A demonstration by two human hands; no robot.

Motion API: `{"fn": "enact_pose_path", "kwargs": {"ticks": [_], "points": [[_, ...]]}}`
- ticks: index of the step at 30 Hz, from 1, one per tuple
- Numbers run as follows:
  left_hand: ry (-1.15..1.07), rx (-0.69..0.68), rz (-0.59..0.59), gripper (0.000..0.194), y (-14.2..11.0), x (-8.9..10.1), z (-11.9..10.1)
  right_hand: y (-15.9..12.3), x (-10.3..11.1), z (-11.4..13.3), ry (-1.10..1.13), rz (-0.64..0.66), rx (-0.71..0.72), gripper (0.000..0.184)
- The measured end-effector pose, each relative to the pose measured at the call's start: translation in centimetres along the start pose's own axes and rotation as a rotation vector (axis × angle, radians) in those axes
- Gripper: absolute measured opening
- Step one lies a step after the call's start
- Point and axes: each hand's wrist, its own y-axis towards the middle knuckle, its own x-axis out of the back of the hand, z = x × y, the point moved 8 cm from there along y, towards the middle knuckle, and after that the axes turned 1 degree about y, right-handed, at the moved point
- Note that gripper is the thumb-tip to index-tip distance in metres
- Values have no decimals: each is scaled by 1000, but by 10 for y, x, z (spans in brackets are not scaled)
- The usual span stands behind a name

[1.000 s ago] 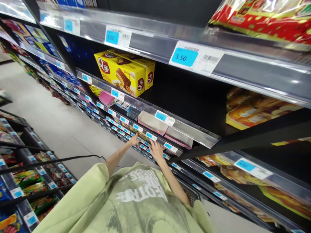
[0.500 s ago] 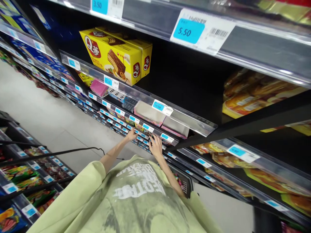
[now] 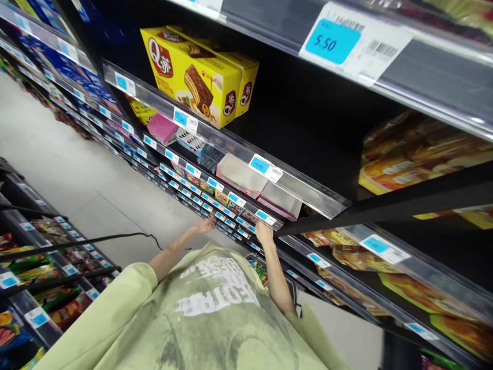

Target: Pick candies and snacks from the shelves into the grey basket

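My right hand [image 3: 264, 232] reaches into a low shelf at its right end, just under a price tag [image 3: 265, 217]. Its fingers are hidden under the shelf edge, so whether they grip anything does not show. Close to its left, a row of small boxes stands on that shelf, among them a yellow one [image 3: 222, 197] and a dark blue one [image 3: 235, 207]. My left hand [image 3: 207, 224] hovers by the lower shelf edges, left of the right hand, with its fingers loosely bent and apart and nothing visible in it.
Yellow cake boxes [image 3: 196, 77] stand on the upper shelf. Below them are a pink box [image 3: 163, 128] and pale open display trays [image 3: 241, 174]. Bagged bread [image 3: 416, 159] lies to the right. A basket with colourful packets [image 3: 259, 270] is below my right arm. Snack shelves [image 3: 46, 267] line the left.
My right hand has moved right, its fingers going from visible to hidden beneath the shelf edge. My left hand has drawn slightly down and left. The camera view has shifted a little.
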Motion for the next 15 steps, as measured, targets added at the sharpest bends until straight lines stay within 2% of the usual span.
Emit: {"fn": "enact_pose_path", "kwargs": {"ticks": [9, 12, 15], "points": [[29, 31, 35, 41, -6, -12, 9, -4, 0, 0, 45, 0, -19, 38], [25, 18, 39, 33, -14, -23, 12, -7, 6, -1, 46, -65, -38, 42], [5, -11, 13, 21, -34, -36, 13, -13, 10, 2, 72, -138, -52, 45]]}}
